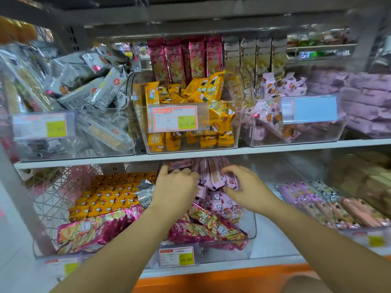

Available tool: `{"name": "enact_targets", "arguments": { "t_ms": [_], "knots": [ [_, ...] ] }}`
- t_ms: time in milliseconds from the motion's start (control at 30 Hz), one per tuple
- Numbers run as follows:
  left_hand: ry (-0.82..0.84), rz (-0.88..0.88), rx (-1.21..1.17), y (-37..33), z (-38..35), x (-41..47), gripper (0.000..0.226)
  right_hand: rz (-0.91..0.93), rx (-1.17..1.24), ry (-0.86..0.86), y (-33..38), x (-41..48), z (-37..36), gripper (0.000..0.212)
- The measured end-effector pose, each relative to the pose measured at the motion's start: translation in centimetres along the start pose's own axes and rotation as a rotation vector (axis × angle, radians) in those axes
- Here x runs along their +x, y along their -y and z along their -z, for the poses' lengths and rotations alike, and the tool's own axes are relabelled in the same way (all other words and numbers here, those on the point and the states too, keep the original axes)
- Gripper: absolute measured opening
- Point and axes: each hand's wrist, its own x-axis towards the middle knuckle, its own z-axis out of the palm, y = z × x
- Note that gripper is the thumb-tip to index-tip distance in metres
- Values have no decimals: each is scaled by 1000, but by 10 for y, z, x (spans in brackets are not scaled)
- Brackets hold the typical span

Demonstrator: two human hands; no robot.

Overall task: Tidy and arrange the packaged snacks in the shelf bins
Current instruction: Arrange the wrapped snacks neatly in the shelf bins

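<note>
1. A white shelf (296,148) runs across the whole view, with clear bins on it and a second tier of bins beneath it.
2. The lower middle bin (222,252) sits below the centre of this shelf. Both forearms reach into it from the bottom of the frame.
3. Long magenta packs (211,227) lie flat across the front of this bin. The pink packets (213,182) are heaped behind them, and several at the very back stand on end.
4. To the left on the lower tier, orange-yellow packs (105,193) lie in tidy rows.
5. On the shelf above, grey packs (88,89) are jumbled on the left. Yellow packs (211,87) fill the centre bin, and pale pink snacks (268,117) fill the bin to the right.
6. The left hand (175,187) is at the back of the lower middle bin. Its fingers curl over the upright pink packets and its thumb rests on one at the far left.
7. The right hand (245,187) is just beside it. Its forefinger and thumb close round the right side of the same bunch.
8. A red-bordered price tag (176,256) hangs on the front of the lower middle bin.
</note>
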Motion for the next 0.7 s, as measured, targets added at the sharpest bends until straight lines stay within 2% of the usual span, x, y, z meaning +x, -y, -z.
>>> {"name": "enact_targets", "arguments": {
  "t_ms": [167,300,500,633,700],
  "knots": [
    [-140,-66,-437,2,47,-23,27,82,162,141,25,-24,57,20],
    [-272,-83,-648,-6,95,-17,20,127,289,88,55,-39,114,22],
    [-448,-162,-692,-19,141,28,19,201,289,-121,70,-29,186,17],
    [-470,-181,-627,-23,163,67,19,166,129,-236,46,5,225,18],
    [-427,-189,-620,-26,168,88,20,105,32,-248,29,25,241,18]
  ]
}}
